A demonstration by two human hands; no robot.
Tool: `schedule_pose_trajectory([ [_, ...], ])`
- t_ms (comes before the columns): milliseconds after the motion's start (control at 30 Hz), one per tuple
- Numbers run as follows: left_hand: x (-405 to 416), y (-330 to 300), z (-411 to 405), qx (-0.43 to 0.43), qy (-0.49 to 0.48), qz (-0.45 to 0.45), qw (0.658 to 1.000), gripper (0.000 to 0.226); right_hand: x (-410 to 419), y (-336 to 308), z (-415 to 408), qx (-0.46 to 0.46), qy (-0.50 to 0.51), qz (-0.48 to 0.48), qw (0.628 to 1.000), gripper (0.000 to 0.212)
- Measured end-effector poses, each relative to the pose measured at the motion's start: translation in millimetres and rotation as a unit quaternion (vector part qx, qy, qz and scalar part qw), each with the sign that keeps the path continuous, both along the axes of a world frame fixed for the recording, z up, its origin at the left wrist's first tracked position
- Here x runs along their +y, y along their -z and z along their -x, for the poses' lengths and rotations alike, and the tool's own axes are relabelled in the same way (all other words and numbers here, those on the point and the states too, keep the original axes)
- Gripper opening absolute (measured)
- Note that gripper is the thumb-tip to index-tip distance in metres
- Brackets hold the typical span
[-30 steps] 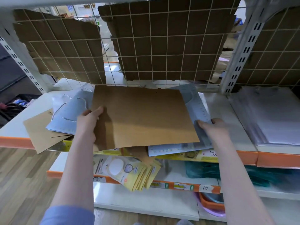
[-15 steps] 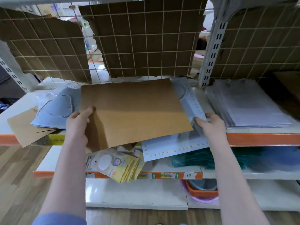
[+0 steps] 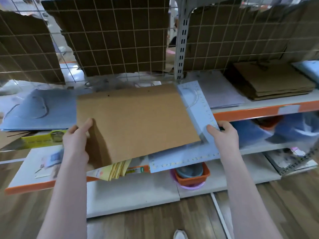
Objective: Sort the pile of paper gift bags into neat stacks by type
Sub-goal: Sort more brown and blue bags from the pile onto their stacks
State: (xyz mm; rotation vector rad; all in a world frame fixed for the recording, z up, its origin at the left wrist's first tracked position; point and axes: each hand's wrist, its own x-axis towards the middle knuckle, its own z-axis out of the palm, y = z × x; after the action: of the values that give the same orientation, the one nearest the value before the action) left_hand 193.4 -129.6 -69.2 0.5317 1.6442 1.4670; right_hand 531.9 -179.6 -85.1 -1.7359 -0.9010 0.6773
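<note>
Sorting is mid-carry: my left hand (image 3: pixel 76 140) grips the brown kraft bag (image 3: pixel 136 121), my right hand (image 3: pixel 224 135) grips the pale blue bag (image 3: pixel 198 107) beneath, both held off the shelf (image 3: pixel 259 109). Next, I'd guess, kraft joins the brown stack (image 3: pixel 272 80) at right.

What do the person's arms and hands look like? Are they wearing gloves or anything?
No gloves. Both the left hand and the right hand are bare, with no rings, watch or bracelet showing. The forearms are bare too, long and slim, reaching in from the bottom of the picture. No sleeve shows in this view, so whatever is worn on the upper arms is out of sight.
</note>
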Motion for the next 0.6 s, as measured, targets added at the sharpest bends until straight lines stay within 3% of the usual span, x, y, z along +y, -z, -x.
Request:
schedule_pose_trajectory([
  [67,-7,-8,-23,0.0,0.021,0.0,1.0,0.066,-12,-4,-20,0.001,0.006,-0.013,1.0,0.01],
  [167,-14,-18,-66,0.01,0.049,-0.006,0.999,0.022,-23,-6,-58,0.002,0.016,-0.027,1.0,0.007],
  [200,-16,-19,-82,0.012,0.054,-0.013,0.998,0.019,-26,-6,-75,0.003,0.02,-0.03,0.999,0.008],
  [367,-14,-16,-189,0.015,0.071,-0.039,0.997,0.022,-41,-6,-181,0.013,0.029,-0.046,0.998,0.008],
  [400,-14,-14,-214,0.013,0.071,-0.044,0.996,0.028,-45,-7,-205,0.011,0.03,-0.048,0.998,0.006],
  [467,-15,-10,-268,0.007,0.077,-0.046,0.996,0.06,-53,-10,-259,0.011,0.039,-0.046,0.998,0.004],
  [600,-18,-6,-371,-0.005,0.09,-0.048,0.995,0.07,-70,-11,-356,0.01,0.064,-0.029,0.997,0.012],
])
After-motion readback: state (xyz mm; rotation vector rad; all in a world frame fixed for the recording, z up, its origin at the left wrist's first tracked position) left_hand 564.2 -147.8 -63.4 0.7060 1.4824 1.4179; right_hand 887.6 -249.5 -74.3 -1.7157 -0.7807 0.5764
